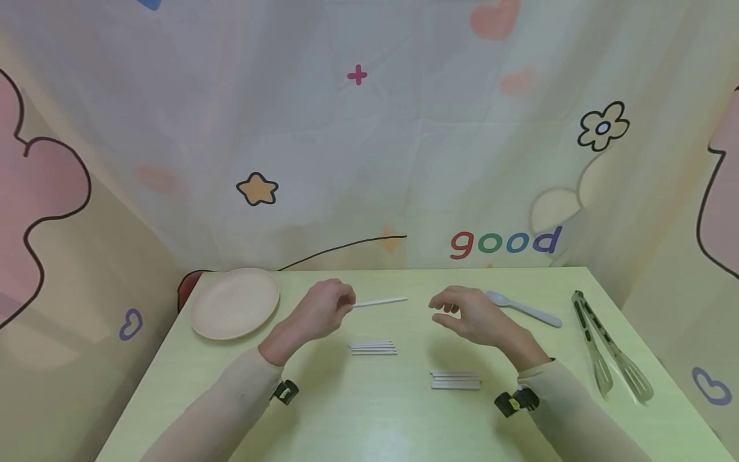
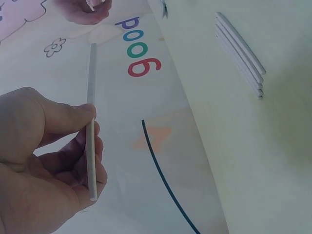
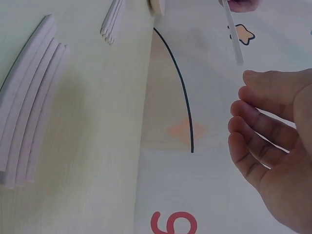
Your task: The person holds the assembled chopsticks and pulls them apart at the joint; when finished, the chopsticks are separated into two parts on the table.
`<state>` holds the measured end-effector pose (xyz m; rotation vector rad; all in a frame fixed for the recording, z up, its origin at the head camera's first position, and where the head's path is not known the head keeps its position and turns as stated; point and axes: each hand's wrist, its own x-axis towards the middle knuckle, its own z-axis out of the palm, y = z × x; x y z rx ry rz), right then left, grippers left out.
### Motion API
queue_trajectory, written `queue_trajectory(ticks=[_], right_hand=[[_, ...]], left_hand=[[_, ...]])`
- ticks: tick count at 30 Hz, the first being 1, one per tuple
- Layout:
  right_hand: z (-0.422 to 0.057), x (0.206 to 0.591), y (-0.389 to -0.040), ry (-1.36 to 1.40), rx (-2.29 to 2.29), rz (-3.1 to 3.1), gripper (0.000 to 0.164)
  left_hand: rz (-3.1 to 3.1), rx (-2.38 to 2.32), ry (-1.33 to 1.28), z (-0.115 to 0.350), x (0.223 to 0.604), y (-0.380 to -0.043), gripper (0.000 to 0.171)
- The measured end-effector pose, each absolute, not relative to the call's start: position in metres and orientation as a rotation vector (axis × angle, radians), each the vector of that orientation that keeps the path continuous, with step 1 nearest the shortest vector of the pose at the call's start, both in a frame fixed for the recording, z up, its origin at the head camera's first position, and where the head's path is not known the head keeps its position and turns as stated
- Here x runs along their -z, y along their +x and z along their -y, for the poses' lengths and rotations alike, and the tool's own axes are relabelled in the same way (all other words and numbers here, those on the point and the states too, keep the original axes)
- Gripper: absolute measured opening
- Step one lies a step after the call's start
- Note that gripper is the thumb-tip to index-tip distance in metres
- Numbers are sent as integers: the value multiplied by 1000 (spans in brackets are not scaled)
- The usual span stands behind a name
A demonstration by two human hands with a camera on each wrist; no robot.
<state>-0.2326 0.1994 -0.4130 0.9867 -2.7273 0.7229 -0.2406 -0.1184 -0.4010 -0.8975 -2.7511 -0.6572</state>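
Observation:
My left hand pinches a thin white stick between thumb and fingers, above the table. In the left wrist view the stick runs past the thumb and across the curled fingers. Its free end points toward my right hand, which hovers to the right with loosely bent fingers and nothing in its grasp. A gap separates the right fingertips from the stick. Below the hands lie two rows of similar white sticks: a left row and a nearer right row.
A pale round plate is at the table's back left. Behind the right hand lies a light spatula or spoon, and metal tongs lie farther right. A printed curtain hangs along the table's back edge.

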Motion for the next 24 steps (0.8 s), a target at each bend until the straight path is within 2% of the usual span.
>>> queue_trajectory(ticks=[24], right_hand=[[-174,400,-235,1050,-727,2694,20]], left_hand=[[2703,636,-994,104,392,-246,4]])
